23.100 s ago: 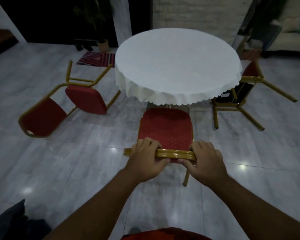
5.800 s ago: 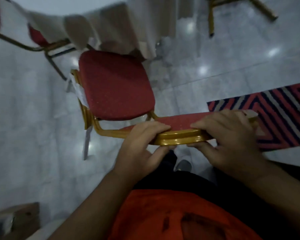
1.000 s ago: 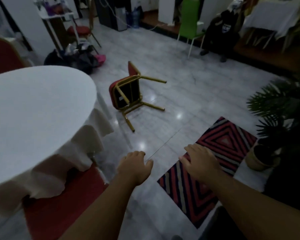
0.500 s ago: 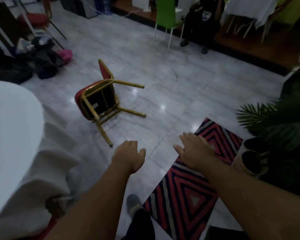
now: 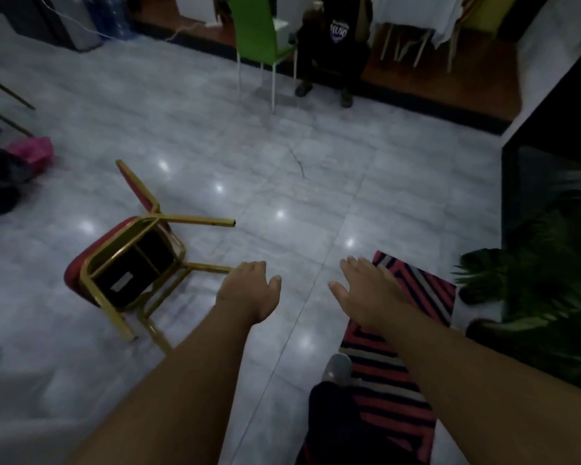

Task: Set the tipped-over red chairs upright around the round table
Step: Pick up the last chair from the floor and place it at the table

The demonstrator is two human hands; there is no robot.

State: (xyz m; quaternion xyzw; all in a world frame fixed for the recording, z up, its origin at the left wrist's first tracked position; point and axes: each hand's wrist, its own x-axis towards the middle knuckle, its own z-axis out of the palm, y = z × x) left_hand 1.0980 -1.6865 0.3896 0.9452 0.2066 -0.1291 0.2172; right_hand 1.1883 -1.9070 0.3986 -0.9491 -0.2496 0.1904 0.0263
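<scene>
A red chair with a gold frame (image 5: 128,263) lies tipped on its side on the grey tiled floor at left of centre, its black underside facing me and its legs pointing right and toward me. My left hand (image 5: 249,290) hovers open just right of one leg's tip, holding nothing. My right hand (image 5: 366,290) is stretched out open, palm down, over the near end of the striped rug. The round table is out of view.
A red, black and white striped rug (image 5: 399,364) lies at lower right beside a potted plant (image 5: 550,263). A green chair (image 5: 259,38) and a seated person (image 5: 332,52) are at the back. Dark bags and a pink item (image 5: 31,152) sit at far left.
The view has swung right and moved forward: the white table has dropped out of view and the tipped chair is nearer. Both hands stay open and empty.
</scene>
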